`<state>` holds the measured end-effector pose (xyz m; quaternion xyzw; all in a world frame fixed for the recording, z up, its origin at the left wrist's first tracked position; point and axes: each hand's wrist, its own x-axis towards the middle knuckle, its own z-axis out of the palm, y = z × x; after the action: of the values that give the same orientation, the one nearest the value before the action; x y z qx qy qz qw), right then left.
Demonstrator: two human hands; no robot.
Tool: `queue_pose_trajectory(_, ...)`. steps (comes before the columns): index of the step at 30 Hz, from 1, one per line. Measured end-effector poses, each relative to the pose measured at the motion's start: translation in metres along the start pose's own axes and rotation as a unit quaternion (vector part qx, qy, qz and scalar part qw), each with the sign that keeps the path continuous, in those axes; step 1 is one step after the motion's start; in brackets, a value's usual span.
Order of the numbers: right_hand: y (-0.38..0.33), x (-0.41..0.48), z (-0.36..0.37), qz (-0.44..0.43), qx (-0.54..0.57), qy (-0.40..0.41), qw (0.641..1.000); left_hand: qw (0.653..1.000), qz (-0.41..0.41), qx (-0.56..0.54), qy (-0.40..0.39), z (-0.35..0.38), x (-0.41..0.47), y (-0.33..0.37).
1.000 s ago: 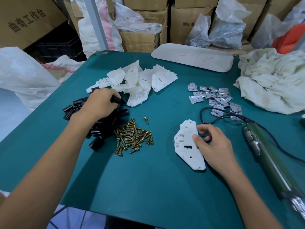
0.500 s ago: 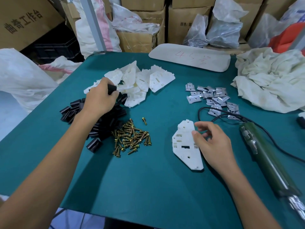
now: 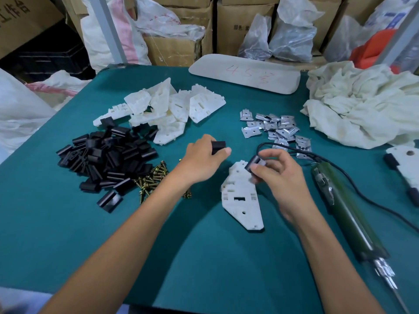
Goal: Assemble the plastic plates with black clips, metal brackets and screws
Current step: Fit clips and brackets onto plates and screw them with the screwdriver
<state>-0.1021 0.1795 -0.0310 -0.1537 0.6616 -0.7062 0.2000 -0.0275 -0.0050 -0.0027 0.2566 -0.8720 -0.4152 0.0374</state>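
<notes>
Surface: teal-covered surface [image 3: 204, 257] fills the lower frame.
Backdrop: stacked cardboard boxes [image 3: 229, 23] and plastic sacks [image 3: 292, 37] along the top.

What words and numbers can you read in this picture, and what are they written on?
"工作台": black print on the cardboard box at top left; the picture's edge cuts off the start.
"4 5": red handwriting on the white board at the table's far edge; a third red sign after it is too scrawled to read.
Small dark print on the carton behind the board: too blurred to read.
No other text is readable.
</notes>
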Motion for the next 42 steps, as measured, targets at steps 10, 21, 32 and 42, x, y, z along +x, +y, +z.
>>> queue_pose_trajectory(10, 0.005, 0.01, -0.015, 0.044, 0.002, 0.068, 0.997, 0.976, 0.042, 0.187, 0.1, 0.02, 0.006, -0.015)
queue_pose_trajectory(21, 0.008, 0.012, -0.013, 0.05, -0.027, 0.077, 0.995, 0.997, 0.031, 0.047, 0.051, 0.059, -0.03, -0.009)
queue_pose_trajectory(32, 0.005, 0.007, -0.008, 0.092, 0.045, -0.038, 0.994, 0.96, 0.076, -0.267, -0.023, 0.058, -0.041, -0.013)
queue_pose_trajectory(42, 0.008, -0.005, 0.005, -0.027, -0.138, 0.049, 0.989, 0.964, 0.063, -0.257, 0.0, 0.06, -0.041, -0.014)
